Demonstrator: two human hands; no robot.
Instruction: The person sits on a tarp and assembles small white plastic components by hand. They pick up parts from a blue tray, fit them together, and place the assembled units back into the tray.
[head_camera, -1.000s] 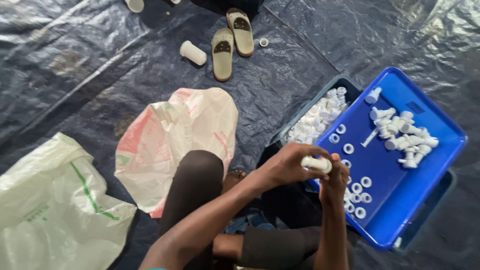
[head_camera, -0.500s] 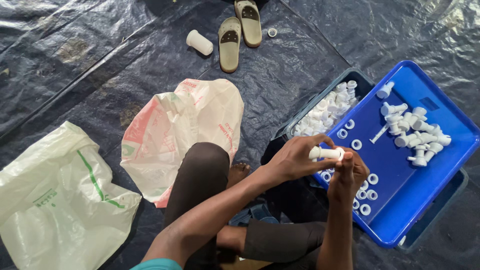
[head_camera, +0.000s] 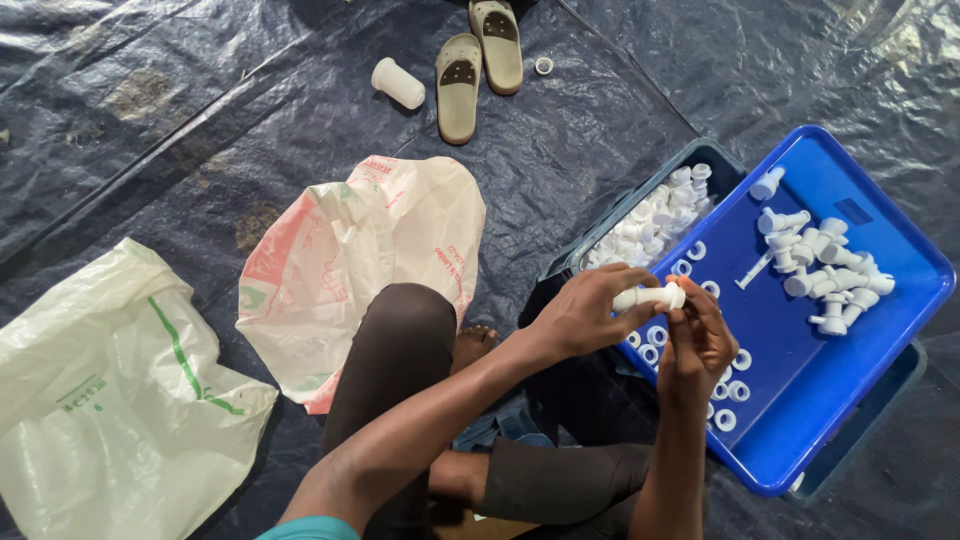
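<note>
I sit on a dark tarpaulin with my knees drawn up. My left hand (head_camera: 590, 310) grips a small white plastic tube (head_camera: 646, 297) held sideways. My right hand (head_camera: 697, 345) pinches the tube's right end with its fingertips. Both hands hover over the near edge of a blue tray (head_camera: 860, 380). On the tray lie several white rings (head_camera: 727, 393) and a pile of white nozzle-like pieces (head_camera: 825, 265). Behind the tray a dark crate (head_camera: 560, 265) holds many white tubes (head_camera: 645, 220).
A pink-and-white plastic bag (head_camera: 370, 260) lies by my left knee, a green-and-white bag (head_camera: 110, 390) at far left. A pair of sandals (head_camera: 478, 55), a white bottle (head_camera: 398, 82) and a loose ring (head_camera: 543, 66) lie farther off on the tarpaulin (head_camera: 150, 130).
My hands have stayed together on the white tube, which has risen slightly and shifted right over the tray. The view has shifted a little.
</note>
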